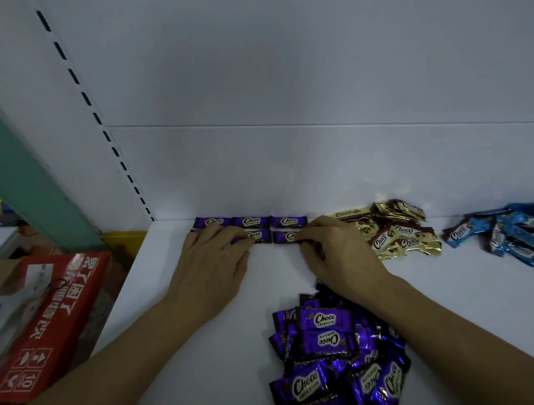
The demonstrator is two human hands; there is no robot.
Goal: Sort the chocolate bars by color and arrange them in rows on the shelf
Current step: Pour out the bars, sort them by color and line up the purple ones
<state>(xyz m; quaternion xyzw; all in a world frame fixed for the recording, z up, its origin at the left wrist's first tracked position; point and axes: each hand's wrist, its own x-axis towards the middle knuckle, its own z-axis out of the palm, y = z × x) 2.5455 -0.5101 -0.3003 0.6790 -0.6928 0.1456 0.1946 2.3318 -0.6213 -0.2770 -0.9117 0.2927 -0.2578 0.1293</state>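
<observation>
Both hands are reaching to the far side of the shelf point(450, 301). The left hand point(213, 261) is lying flat, fingers together, pressing on a purple bar point(254, 235). The right hand point(336, 254) is pinching the next bar point(287, 236) with curled fingers. Three purple bars point(251, 221) are lining the far edge. A purple pile point(338, 353) is lying near, with a gold pile point(397, 229) and a blue pile point(514, 232) to the right.
</observation>
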